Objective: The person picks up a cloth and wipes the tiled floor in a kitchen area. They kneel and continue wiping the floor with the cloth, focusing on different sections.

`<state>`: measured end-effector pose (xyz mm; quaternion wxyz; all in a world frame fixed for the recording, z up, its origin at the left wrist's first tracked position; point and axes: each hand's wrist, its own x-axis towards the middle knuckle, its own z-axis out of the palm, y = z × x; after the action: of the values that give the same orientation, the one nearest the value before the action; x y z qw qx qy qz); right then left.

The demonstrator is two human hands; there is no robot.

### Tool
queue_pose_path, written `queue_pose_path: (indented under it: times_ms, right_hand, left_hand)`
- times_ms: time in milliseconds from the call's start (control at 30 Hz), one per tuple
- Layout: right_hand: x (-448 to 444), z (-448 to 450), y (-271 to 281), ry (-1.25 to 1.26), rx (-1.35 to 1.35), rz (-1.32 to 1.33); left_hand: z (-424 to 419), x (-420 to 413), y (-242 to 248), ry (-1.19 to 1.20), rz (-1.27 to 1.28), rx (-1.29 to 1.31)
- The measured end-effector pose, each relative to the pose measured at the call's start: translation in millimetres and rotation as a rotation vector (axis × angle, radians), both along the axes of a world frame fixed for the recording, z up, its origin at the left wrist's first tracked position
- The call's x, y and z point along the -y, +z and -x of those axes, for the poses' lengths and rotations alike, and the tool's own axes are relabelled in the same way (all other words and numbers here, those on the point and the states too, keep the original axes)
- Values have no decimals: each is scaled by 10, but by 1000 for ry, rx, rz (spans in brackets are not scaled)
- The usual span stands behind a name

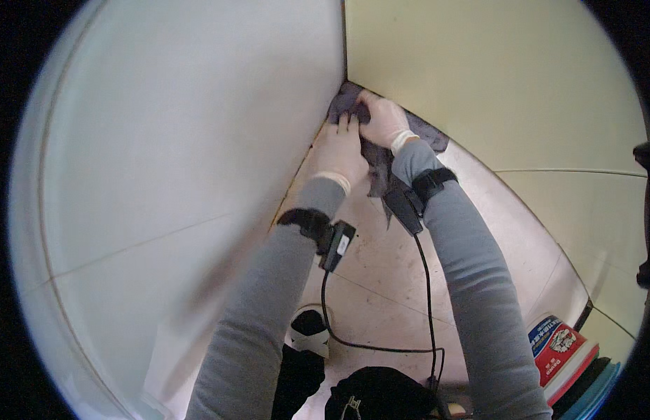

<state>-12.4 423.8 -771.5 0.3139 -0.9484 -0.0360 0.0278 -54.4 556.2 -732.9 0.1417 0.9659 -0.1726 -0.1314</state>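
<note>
A dark grey cloth (pixel 378 157) lies bunched and partly spread on the floor, reaching into the corner where two walls meet. My right hand (pixel 385 122), in a thin whitish glove, has its fingers curled into the cloth close to the corner. Just beside it, my left hand (pixel 339 149), gloved the same way, reaches forward along the left wall with its fingertips touching the cloth. Its thumb is hidden, so I cannot tell whether it pinches the fabric. One edge of the cloth stretches right along the base of the right wall.
A white wall (pixel 188 131) rises on the left, a yellowish wall (pixel 477 79) on the right. The tiled floor (pixel 377 283) shows dark specks. A labelled bucket (pixel 558 352) stands at lower right. A black cable (pixel 377 348) runs from the wrist-strapped devices.
</note>
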Motion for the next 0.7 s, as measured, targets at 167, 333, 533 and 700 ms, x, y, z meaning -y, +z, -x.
queue_pose_path:
  times_ms: [167, 333, 533, 700]
  right_hand:
    - [-90, 666, 231, 181, 23, -54]
    - [93, 913, 176, 108, 241, 353]
    - [49, 285, -98, -7, 232, 388]
    - [-70, 124, 15, -93, 207, 262]
  left_hand:
    - [559, 56, 364, 25, -213, -263]
    - [548, 246, 158, -92, -140, 145]
    - [40, 198, -282, -109, -177, 302]
    - [-92, 115, -162, -130, -155, 314]
